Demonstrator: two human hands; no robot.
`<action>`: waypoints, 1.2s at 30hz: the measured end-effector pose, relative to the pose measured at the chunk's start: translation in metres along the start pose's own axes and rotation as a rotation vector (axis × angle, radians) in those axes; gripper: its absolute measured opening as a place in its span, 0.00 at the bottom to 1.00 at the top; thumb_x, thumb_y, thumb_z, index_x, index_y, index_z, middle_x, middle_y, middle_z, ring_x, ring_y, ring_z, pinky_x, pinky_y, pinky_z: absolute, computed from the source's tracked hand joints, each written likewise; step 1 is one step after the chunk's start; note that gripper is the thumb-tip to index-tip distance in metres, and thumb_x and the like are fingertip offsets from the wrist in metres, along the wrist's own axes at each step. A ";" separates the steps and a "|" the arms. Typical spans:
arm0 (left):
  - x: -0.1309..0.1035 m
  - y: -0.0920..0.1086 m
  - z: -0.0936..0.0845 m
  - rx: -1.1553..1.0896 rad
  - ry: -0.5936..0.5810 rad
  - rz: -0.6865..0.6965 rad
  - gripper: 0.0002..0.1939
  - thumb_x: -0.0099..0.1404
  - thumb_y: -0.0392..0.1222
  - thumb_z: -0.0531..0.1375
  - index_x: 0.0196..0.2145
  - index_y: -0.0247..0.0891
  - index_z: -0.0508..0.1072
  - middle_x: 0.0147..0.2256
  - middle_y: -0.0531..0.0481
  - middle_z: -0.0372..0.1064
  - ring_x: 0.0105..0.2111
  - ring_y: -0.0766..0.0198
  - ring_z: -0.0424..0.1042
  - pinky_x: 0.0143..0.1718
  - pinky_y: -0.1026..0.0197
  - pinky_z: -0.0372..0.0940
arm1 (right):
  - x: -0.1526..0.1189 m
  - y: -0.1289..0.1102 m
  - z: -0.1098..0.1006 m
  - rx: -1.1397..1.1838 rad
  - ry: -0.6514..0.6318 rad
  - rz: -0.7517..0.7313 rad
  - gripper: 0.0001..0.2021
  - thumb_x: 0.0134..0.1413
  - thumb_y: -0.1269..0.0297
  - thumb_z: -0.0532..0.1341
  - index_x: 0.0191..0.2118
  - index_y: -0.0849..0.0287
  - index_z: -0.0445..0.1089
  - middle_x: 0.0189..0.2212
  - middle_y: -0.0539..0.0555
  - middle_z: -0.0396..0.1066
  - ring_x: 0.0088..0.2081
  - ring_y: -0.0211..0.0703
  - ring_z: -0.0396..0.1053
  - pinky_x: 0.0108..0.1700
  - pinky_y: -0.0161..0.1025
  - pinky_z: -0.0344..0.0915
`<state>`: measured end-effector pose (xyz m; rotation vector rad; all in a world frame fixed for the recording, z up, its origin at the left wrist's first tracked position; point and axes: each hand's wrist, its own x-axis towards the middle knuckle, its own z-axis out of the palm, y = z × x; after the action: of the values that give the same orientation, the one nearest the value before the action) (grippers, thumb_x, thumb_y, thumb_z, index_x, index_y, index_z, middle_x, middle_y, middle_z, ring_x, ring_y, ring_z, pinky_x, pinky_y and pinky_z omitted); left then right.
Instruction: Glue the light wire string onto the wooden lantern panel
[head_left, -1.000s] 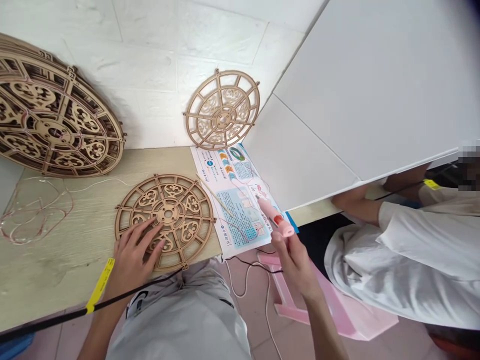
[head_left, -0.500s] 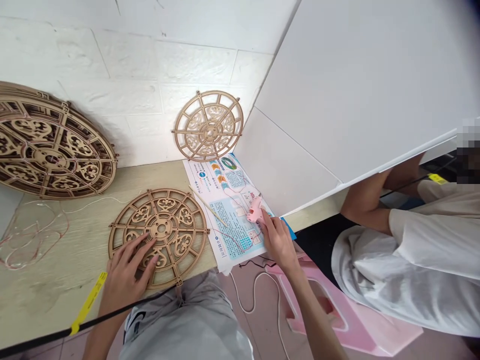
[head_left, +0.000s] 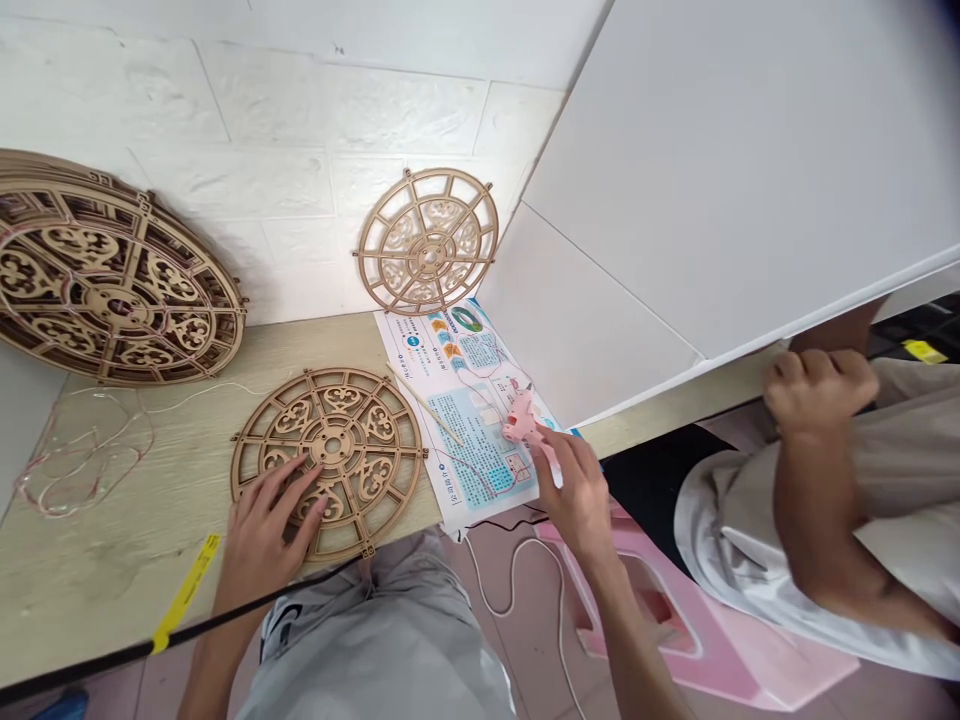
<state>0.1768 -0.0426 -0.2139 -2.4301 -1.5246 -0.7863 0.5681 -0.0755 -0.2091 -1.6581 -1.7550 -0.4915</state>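
Note:
My left hand (head_left: pixel 262 530) lies with spread fingers on the near left part of a round openwork wooden panel (head_left: pixel 373 478), which is flat on the table near its front edge. To the right, my right hand (head_left: pixel 581 500) has its thumb and fingers around the handle of a pink glue gun (head_left: pixel 519 420). The gun rests over a printed sheet (head_left: pixel 469 490), its nozzle pointing away from me. A thin pale stick (head_left: pixel 424 402) lies across the sheet, between panel and gun. Thin reddish wire (head_left: pixel 480 478) runs from the panel over the paper.
Stacked wooden panels (head_left: pixel 120 300) lean at the left, another panel (head_left: pixel 429 255) against the white wall. Tangled wire (head_left: pixel 86 470) lies on the table (head_left: pixel 187 440). A white partition (head_left: pixel 675 200) rises at right; beyond it sits another person (head_left: pixel 825 480). A pink stool (head_left: pixel 720 620) and white cord (head_left: pixel 510 590) are below.
The view has shifted slightly, so the table items appear a little further right and higher. Both my hands keep their places on panel and glue gun. The other person's arm has swung up.

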 end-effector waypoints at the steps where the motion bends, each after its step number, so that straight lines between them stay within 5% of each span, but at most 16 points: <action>1: 0.000 0.000 0.000 -0.003 -0.005 -0.010 0.21 0.72 0.54 0.54 0.57 0.47 0.71 0.59 0.57 0.65 0.57 0.64 0.64 0.61 0.59 0.57 | 0.005 -0.011 0.003 0.065 -0.024 -0.013 0.13 0.69 0.65 0.55 0.54 0.60 0.70 0.45 0.62 0.74 0.47 0.48 0.72 0.49 0.45 0.70; 7: -0.003 0.001 -0.001 -0.020 -0.044 -0.051 0.20 0.71 0.53 0.56 0.57 0.48 0.72 0.60 0.56 0.65 0.58 0.63 0.64 0.62 0.58 0.58 | 0.040 -0.066 0.054 0.111 -0.411 0.104 0.12 0.69 0.61 0.54 0.46 0.63 0.70 0.42 0.62 0.72 0.43 0.52 0.69 0.43 0.46 0.66; 11: -0.005 0.002 -0.002 -0.042 -0.067 -0.097 0.20 0.70 0.53 0.57 0.58 0.50 0.72 0.60 0.56 0.65 0.59 0.63 0.64 0.63 0.57 0.59 | 0.052 -0.081 0.078 0.093 -0.510 0.145 0.09 0.68 0.65 0.53 0.39 0.62 0.67 0.39 0.62 0.69 0.40 0.50 0.66 0.40 0.43 0.61; 17: -0.006 0.003 -0.002 -0.020 -0.063 -0.084 0.20 0.70 0.53 0.56 0.58 0.51 0.71 0.61 0.59 0.64 0.59 0.65 0.63 0.60 0.59 0.57 | 0.041 -0.072 0.046 0.126 -0.499 0.056 0.10 0.68 0.58 0.56 0.43 0.61 0.65 0.40 0.58 0.68 0.42 0.50 0.67 0.42 0.42 0.61; 24: -0.004 -0.002 0.001 -0.011 -0.013 -0.028 0.21 0.70 0.53 0.56 0.58 0.48 0.70 0.60 0.58 0.65 0.57 0.64 0.63 0.60 0.59 0.56 | 0.026 -0.072 0.031 0.121 -0.730 0.000 0.06 0.70 0.67 0.52 0.38 0.60 0.62 0.41 0.57 0.67 0.39 0.44 0.68 0.35 0.37 0.59; 36: -0.006 -0.003 0.001 -0.010 -0.033 -0.032 0.22 0.71 0.55 0.54 0.59 0.50 0.69 0.61 0.59 0.64 0.57 0.63 0.63 0.58 0.58 0.57 | 0.087 -0.120 0.036 0.752 -0.408 0.371 0.11 0.70 0.55 0.47 0.39 0.57 0.54 0.26 0.49 0.69 0.24 0.36 0.61 0.30 0.35 0.54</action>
<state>0.1726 -0.0450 -0.2184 -2.4433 -1.5782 -0.7648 0.4461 -0.0026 -0.1542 -1.5067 -1.5482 0.6488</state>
